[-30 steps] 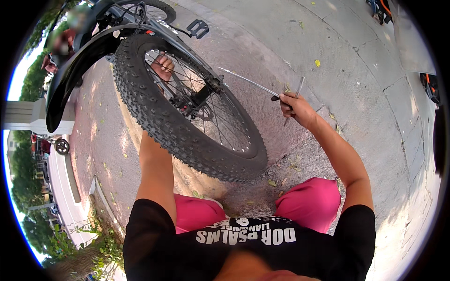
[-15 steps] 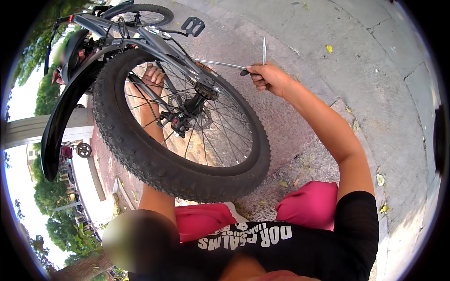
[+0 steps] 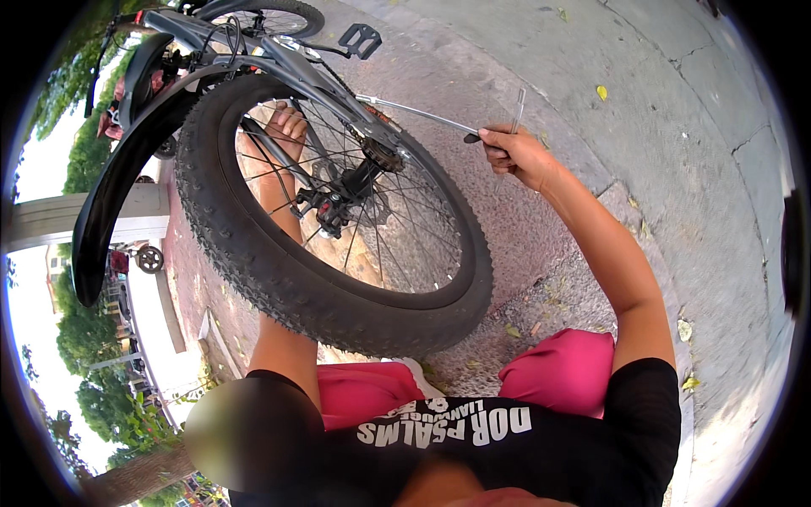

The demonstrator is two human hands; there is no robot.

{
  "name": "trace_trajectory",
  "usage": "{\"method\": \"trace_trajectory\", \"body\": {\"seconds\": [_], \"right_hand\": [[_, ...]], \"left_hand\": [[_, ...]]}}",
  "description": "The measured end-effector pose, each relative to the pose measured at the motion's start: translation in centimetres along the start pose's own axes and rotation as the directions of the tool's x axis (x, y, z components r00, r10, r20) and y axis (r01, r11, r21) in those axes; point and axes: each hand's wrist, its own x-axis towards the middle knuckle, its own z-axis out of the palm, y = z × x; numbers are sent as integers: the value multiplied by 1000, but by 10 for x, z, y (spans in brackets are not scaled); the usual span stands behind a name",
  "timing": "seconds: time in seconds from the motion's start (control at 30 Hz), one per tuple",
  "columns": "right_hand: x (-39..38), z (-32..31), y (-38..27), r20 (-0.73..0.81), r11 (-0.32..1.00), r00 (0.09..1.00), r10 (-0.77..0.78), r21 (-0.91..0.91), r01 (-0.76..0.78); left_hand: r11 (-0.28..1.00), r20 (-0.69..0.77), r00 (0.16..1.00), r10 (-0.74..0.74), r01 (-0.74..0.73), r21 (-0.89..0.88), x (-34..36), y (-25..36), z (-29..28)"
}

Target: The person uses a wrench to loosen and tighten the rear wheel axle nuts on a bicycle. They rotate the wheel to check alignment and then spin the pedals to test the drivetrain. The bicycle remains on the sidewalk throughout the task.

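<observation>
A grey bicycle stands in front of me, its fat, knobbly wheel nearest. My left arm passes behind this wheel. Seen between the spokes, my left hand has curled fingers beside the dark frame tubes; what they grip is hidden. Out to the right, my right hand is closed around the black-tipped end of a long silver rod, which looks like a kickstand. The rod's other end meets the frame near the rear hub. A shorter thin metal rod sticks up from the same fist.
A long black mudguard curves off the wheel's left side. A black pedal juts out at the top. Grey paving with scattered leaves lies to the right. My pink-clad knee is close below the tyre.
My right hand has moved right and slightly down with the rod's end, and the rod slants more steeply. The bicycle has shifted slightly in view. My left hand stays behind the spokes.
</observation>
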Motion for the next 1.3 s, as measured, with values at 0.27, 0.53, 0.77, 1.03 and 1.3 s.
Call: {"method": "trace_trajectory", "body": {"seconds": [0.27,0.53,0.77,1.03,1.3], "right_hand": [[-48,7,18,-82,1000,996,-20,-12,19],[-167,0,37,43,251,848,-528,-946,204],[-195,-11,34,-88,409,912,-402,-908,93],[-224,19,39,-68,267,907,-415,-962,50],[-206,29,49,72,119,860,-506,-981,153]], "left_hand": [[999,0,1000,20,-20,-34,-3,3,-7],[998,11,999,-37,38,-48,23,-16,-5],[998,5,999,-35,36,-51,39,-22,-9],[997,-23,999,49,-51,-65,0,3,3],[991,-71,993,92,-98,-86,-18,-3,-4]]}}
